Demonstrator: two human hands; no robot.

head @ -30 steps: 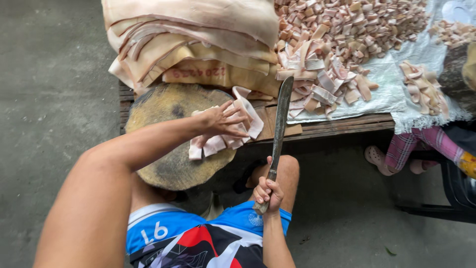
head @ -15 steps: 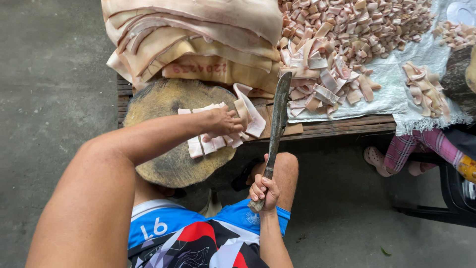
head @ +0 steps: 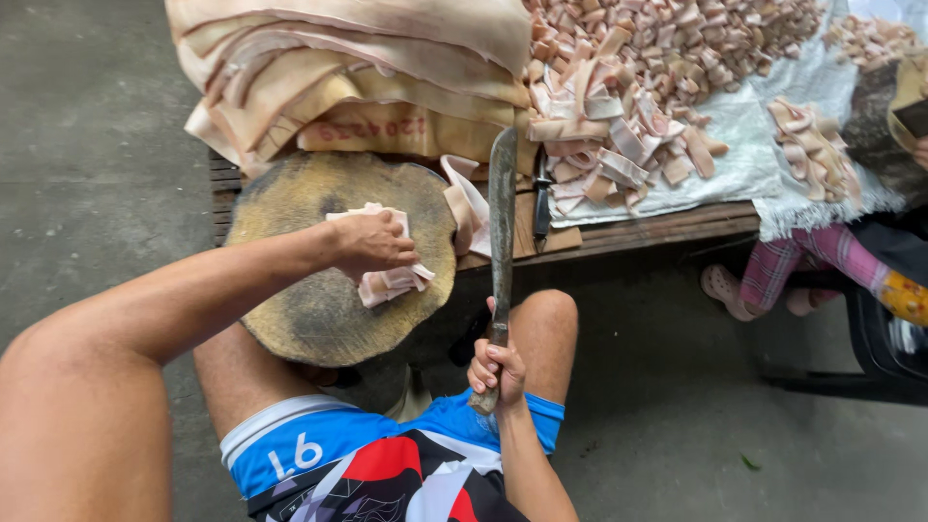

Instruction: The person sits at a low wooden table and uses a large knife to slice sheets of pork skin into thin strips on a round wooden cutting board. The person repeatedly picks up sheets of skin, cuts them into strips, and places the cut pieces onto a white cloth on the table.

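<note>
Slabs of pork skin [head: 358, 68], uncut, are stacked at the far-left edge of the wooden bench [head: 628, 227]. Cut strips [head: 667, 58] are heaped on a white sheet [head: 744, 126] to the right, so approx. a good share seems done, w/ much left. On the round chopping block [head: 329, 300], a few strips [head: 391, 280] are pressed flat by the left hand [head: 372, 242]. A cleaver [head: 502, 208] is gripped upright by the right hand [head: 498, 372], fingers closed.
</note>
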